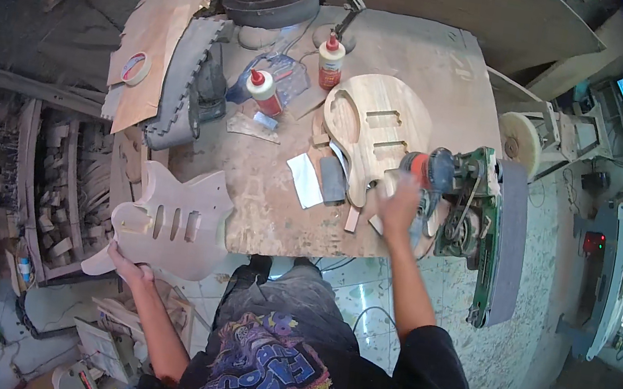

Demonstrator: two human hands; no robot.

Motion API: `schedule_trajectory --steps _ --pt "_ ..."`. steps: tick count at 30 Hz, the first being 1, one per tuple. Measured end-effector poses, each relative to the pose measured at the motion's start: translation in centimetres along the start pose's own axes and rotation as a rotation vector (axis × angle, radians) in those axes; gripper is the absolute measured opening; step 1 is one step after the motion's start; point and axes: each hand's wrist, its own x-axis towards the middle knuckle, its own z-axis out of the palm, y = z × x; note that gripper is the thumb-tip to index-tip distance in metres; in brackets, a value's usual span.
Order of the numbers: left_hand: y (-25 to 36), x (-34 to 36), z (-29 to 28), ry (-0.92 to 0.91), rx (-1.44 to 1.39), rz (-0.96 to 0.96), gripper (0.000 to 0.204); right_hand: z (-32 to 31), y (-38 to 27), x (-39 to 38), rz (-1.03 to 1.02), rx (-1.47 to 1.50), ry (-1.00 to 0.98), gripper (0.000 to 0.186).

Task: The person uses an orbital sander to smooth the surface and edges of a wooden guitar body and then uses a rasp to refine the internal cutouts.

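Note:
My left hand (130,267) grips a pale, unpainted electric guitar body (185,228) by its lower end, beside the front left of the workbench. Slots are cut through the face of this body. My right hand (399,198) is smeared by motion, so its fingers cannot be made out. It is over the bench, by the narrow end of a second, lighter wooden guitar body (415,117) with routed hollows, lying flat. Close to that hand are a red-and-black round tool (426,168), probably a sander, and a folded white sheet (305,181) beside a dark grey piece (332,179).
A green belt machine (491,245) borders the bench's right side. Two white bottles with red caps, one nearer (265,93) and one farther (330,64), stand on the workbench (259,219). A tape roll (135,68) rests on thin board at left; wood scraps (62,247) fill a rack below.

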Motion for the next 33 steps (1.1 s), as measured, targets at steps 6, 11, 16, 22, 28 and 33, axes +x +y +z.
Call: schedule_trajectory --steps 6,11,16,22,28,33 --pt "-0.3 -0.9 0.2 0.013 0.012 0.027 0.057 7.3 -2.8 -6.3 0.089 0.020 -0.125 0.074" --pt "-0.8 -1.6 0.1 0.015 0.039 0.070 0.058 6.0 -2.9 -4.3 0.244 0.155 -0.264 0.071" --pt "-0.2 -2.7 0.3 -0.022 0.043 0.069 0.058 5.5 -3.5 -3.6 0.209 0.087 -0.222 0.065" --pt "-0.3 -2.8 0.3 0.031 0.075 0.080 0.062 7.6 -0.6 -4.8 0.069 0.202 -0.166 0.068" --pt "-0.3 -3.0 0.2 -0.072 0.039 0.044 0.067 8.4 -2.7 -4.6 0.335 0.212 -0.199 0.086" --pt "-0.7 -3.2 0.4 -0.119 0.008 0.022 0.066 11.4 -3.1 -8.9 0.378 0.106 -0.104 0.087"
